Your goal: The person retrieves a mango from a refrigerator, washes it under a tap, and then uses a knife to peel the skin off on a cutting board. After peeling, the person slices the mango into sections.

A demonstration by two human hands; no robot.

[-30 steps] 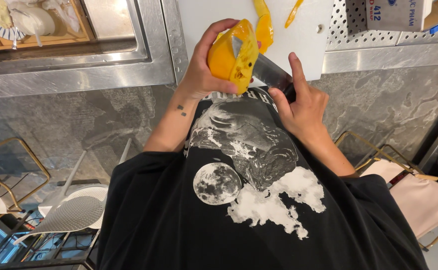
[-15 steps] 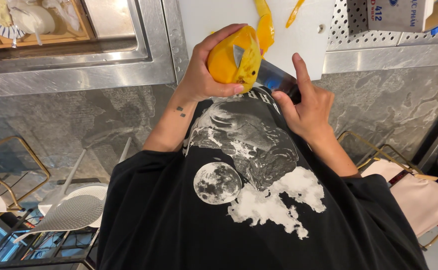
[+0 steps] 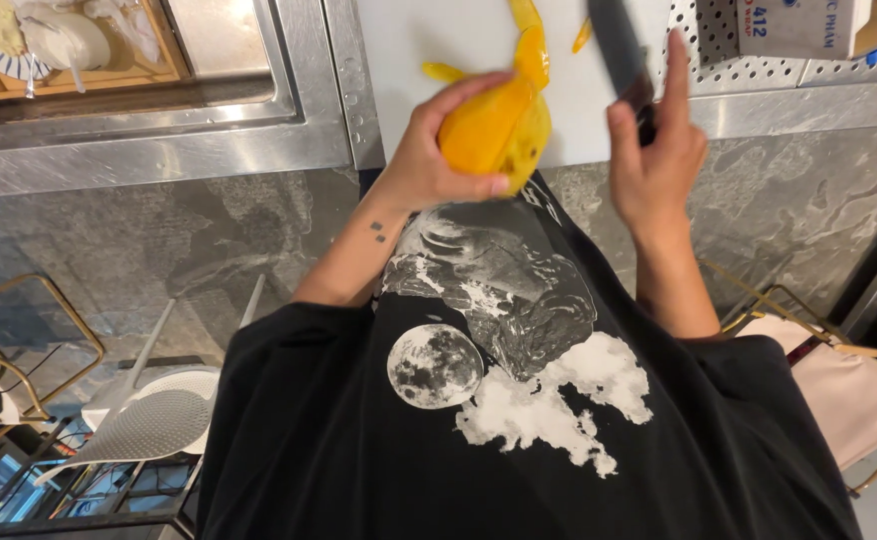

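My left hand [image 3: 439, 150] grasping peeled mango [image 3: 494, 130] above near edge of white cutting board [image 3: 439, 40]. My right hand [image 3: 654, 150] clenched on knife [image 3: 619, 50] handle. Steel worktop [image 3: 159, 150], sink [image 3: 229, 60] far left; grey marble front below.

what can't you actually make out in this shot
- Knife: head view, blade motion-blurred and cut by the top edge; handle hidden inside the right hand.
- Yellow fruit: near side covered by the left hand; its kind is unclear.
- Peel strip: cut off by the top edge.
- Dish on the tray: cropped at the corner, contents too small.
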